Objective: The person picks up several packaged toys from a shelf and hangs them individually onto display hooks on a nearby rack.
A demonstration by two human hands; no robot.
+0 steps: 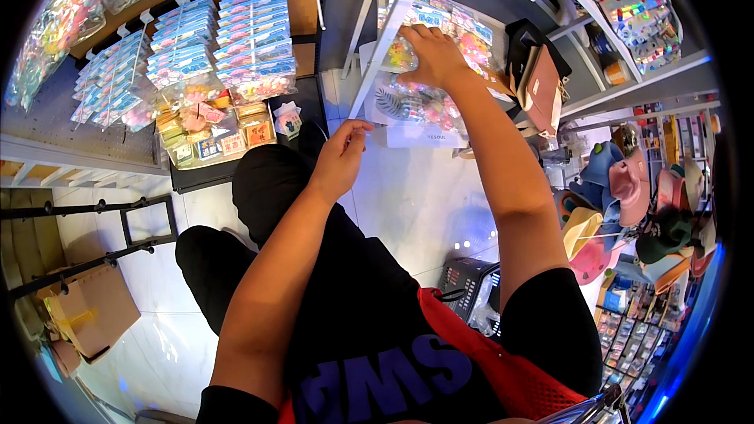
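Observation:
My right hand (430,56) reaches over clear packets of small colourful pieces at a white box (428,139) on the floor ahead. Its fingers and thumb are apart, with the edge of a clear packet (401,55) at the fingertips. I cannot make out a grip on it. My left hand (339,161) hovers above my knee, near a white upright post (383,59). Its fingers are loosely curled, and nothing shows in them. More packets (436,110) lie on the white box, partly hidden by my right forearm.
Rows of hanging packets with blue headers (253,23) fill the rack at left, above a tray of small boxes (206,153). Bags (542,82) stand right of the white box. A black basket (465,279) sits beside me; hats (620,188) hang at right. A cardboard box (98,310) is lower left.

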